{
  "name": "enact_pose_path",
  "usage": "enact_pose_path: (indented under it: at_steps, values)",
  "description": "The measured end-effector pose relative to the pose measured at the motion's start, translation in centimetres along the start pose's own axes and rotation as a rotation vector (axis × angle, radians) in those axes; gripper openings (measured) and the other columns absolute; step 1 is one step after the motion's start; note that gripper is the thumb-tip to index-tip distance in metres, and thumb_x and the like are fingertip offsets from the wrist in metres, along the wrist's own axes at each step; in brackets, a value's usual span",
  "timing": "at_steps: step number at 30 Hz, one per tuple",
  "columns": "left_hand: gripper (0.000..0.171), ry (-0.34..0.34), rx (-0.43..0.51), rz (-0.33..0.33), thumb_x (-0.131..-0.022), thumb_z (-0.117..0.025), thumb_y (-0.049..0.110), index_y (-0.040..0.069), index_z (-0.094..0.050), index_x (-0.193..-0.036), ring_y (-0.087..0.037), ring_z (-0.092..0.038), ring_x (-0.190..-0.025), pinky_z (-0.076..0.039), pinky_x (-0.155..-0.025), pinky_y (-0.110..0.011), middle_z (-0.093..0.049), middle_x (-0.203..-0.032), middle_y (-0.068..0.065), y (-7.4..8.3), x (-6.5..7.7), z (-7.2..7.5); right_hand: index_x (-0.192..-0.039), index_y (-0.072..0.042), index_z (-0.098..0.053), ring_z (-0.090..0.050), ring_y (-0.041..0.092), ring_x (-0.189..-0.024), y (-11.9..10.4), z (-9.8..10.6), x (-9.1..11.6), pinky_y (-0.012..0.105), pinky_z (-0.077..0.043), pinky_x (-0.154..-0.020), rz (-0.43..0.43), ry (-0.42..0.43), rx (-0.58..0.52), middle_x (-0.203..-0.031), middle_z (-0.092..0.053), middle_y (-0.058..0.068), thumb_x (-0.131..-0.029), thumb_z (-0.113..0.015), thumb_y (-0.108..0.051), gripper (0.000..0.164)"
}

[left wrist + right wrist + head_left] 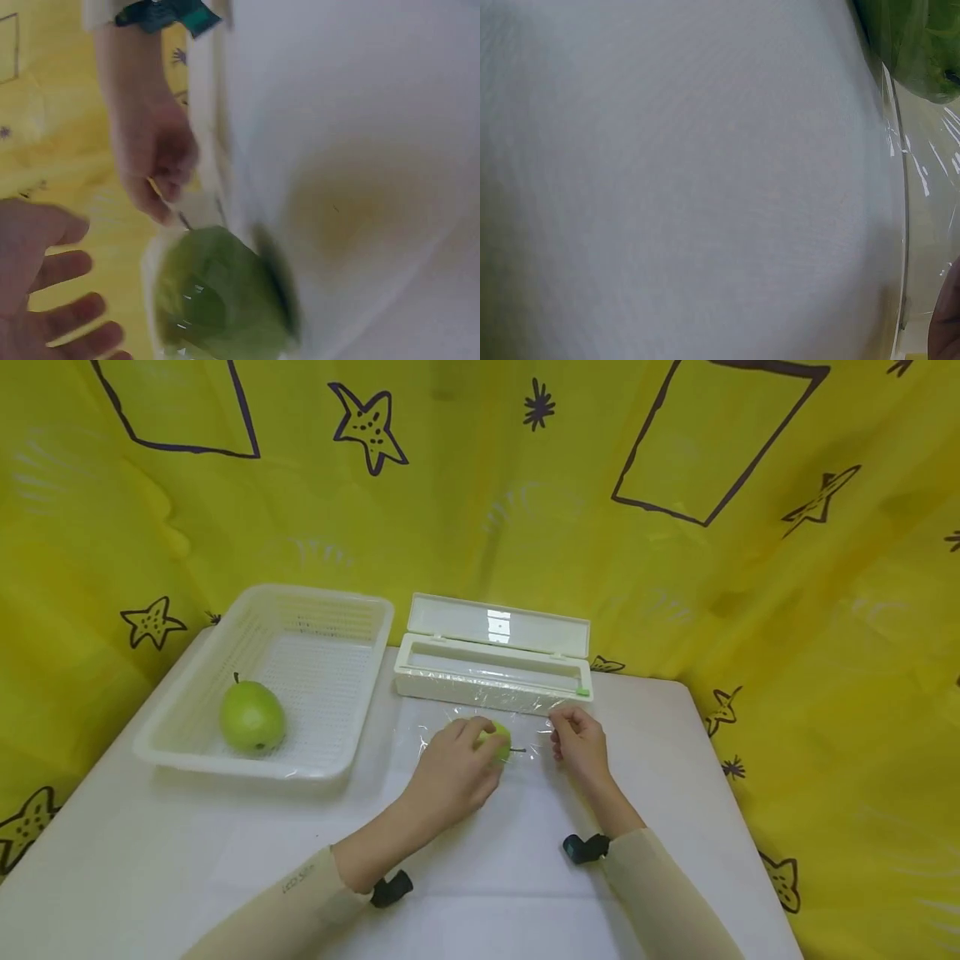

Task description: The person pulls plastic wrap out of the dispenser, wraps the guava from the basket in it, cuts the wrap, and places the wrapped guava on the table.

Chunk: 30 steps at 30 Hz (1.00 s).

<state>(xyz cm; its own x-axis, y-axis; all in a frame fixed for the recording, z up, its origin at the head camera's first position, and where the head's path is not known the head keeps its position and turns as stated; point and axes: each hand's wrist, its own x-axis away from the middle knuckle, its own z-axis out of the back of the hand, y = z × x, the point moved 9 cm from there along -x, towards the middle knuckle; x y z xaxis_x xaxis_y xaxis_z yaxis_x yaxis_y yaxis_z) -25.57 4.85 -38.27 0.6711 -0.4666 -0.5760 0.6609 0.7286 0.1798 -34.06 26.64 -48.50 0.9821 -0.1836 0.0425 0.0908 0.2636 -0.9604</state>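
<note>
A green pear (501,743), stem toward the right, lies on the table in front of the cling film dispenser (491,693). Clear cling film (928,165) stretches from the dispenser and covers the pear in the left wrist view. Over the pear is my left hand (453,772), which hides part of it; its fingers (67,270) look spread and apart from the pear in the left wrist view. My right hand (581,750), to the pear's right, pinches the film's edge between thumb and curled fingers near the dispenser's right end.
A white plastic basket (367,693) stands on the left with another green pear (252,717) in it. The dispenser's lid (450,617) is raised, and a small green slider (582,692) sits at its right end. A yellow curtain (465,485) hangs behind the white table (480,927).
</note>
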Motion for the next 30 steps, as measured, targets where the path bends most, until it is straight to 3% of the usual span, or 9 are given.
enact_pose_path:
  at_steps: [4, 7, 12, 16, 21, 30]
  values:
    - [0.048, -0.177, -0.095, 0.081, -0.084, -0.075, 0.051, 0.022, -0.063, -0.121, -0.03, -0.057, -0.114, -0.053, -0.086, -0.045, -0.06, -0.125, -0.01, -0.5, 0.0, -3.6, -0.106, 0.003, -0.064, -0.053, 0.011, -0.055, 0.2, 0.2, 0.0, 0.022, -0.05, -0.049, 0.001, 0.013, 0.014, -0.069, -0.057, 0.002, -0.099, -0.061, -0.022, 0.027]
    - [0.058, -0.254, -0.119, 0.127, -0.079, -0.078, 0.055, 0.023, -0.06, -0.124, -0.031, -0.052, -0.118, -0.049, -0.089, -0.048, -0.056, -0.129, -0.01, -1.3, 0.1, -5.0, -0.107, 0.004, -0.063, -0.053, 0.011, -0.055, 0.2, 0.1, 0.1, 0.022, -0.051, -0.05, 0.005, -0.002, 0.023, -0.069, -0.057, 0.002, -0.099, -0.061, -0.023, 0.029]
    - [0.068, -0.254, -0.087, 0.138, -0.073, -0.085, 0.049, 0.02, -0.056, -0.128, -0.032, -0.05, -0.111, -0.046, -0.085, -0.048, -0.054, -0.123, -0.008, -1.7, -0.1, -5.3, -0.107, 0.005, -0.064, -0.053, 0.011, -0.054, 0.0, 0.2, 0.1, 0.022, -0.05, -0.049, 0.014, -0.004, 0.026, -0.069, -0.057, 0.002, -0.1, -0.061, -0.024, 0.03]
    - [0.078, -0.271, -0.091, 0.156, -0.069, -0.089, 0.047, 0.019, -0.053, -0.132, -0.032, -0.048, -0.115, -0.045, -0.089, -0.046, -0.051, -0.127, -0.008, -2.0, -0.1, -5.7, -0.106, 0.004, -0.063, -0.053, 0.012, -0.055, -0.2, 0.2, 0.3, 0.022, -0.05, -0.049, 0.007, -0.001, 0.019, -0.069, -0.057, 0.002, -0.1, -0.061, -0.023, 0.028]
    - [0.075, -0.295, -0.048, 0.195, -0.067, -0.092, 0.039, 0.019, -0.054, -0.129, -0.036, -0.045, -0.125, -0.044, -0.094, -0.049, -0.049, -0.136, -0.012, -2.5, 0.0, -6.1, -0.107, 0.005, -0.063, -0.053, 0.012, -0.055, -0.3, -0.1, 0.4, 0.022, -0.05, -0.049, 0.012, -0.018, 0.02, -0.069, -0.056, 0.002, -0.1, -0.06, -0.021, 0.028]
    - [0.081, -0.341, -0.045, 0.178, -0.068, -0.091, 0.033, 0.019, -0.051, -0.137, -0.03, -0.05, -0.12, -0.042, -0.094, -0.047, -0.056, -0.132, -0.007, -3.0, 0.1, -6.6, -0.104, 0.005, -0.064, -0.053, 0.012, -0.054, -0.6, -0.1, 0.4, 0.021, -0.049, -0.049, 0.05, -0.033, 0.057, -0.07, -0.058, 0.006, -0.1, -0.062, -0.023, 0.028]
